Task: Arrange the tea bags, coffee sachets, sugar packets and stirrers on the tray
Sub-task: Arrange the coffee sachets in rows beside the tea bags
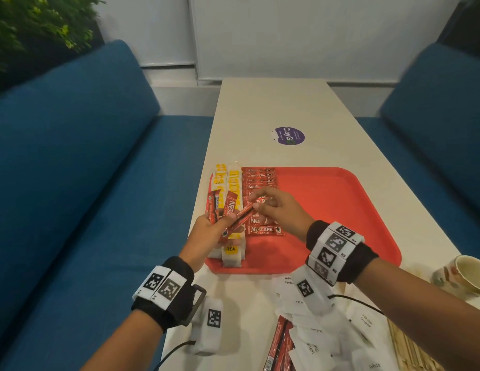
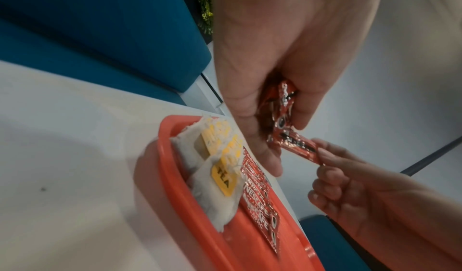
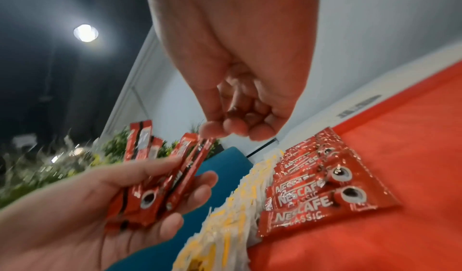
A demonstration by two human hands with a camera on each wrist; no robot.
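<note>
Right hand: the right hand (image 1: 276,210) pinches the top end of one red coffee stick (image 1: 240,215) with its thumb and fingertips (image 3: 211,131).
Left hand: the left hand (image 1: 209,234) is curled around a small bunch of red coffee sticks (image 1: 220,207). The bunch fans up out of the fingers, and the pinched stick is still part of it at its low end.
Where the hands are: both hands are up in the air over the near left part of the tray, very close to each other.
Tray: the red tray (image 1: 340,204) lies flat on the white table (image 1: 273,108).
Coffee on the tray: a row of red coffee sachets (image 1: 263,226) lies flat, one partly over the next, going from the far edge to the near side.
Tea on the tray: white tea bags (image 1: 231,255) with yellow tags lie in rows along the left edge, just beside the coffee row.
Off the tray: white sugar packets (image 1: 319,341) lie in a loose pile on the table near the person. A few more red sticks (image 1: 279,341) lie by that pile. Wooden stirrers (image 1: 410,349) lie at the right of the pile.
Cup: a paper cup (image 1: 466,277) lies tipped on its side at the right edge of the table.
</note>
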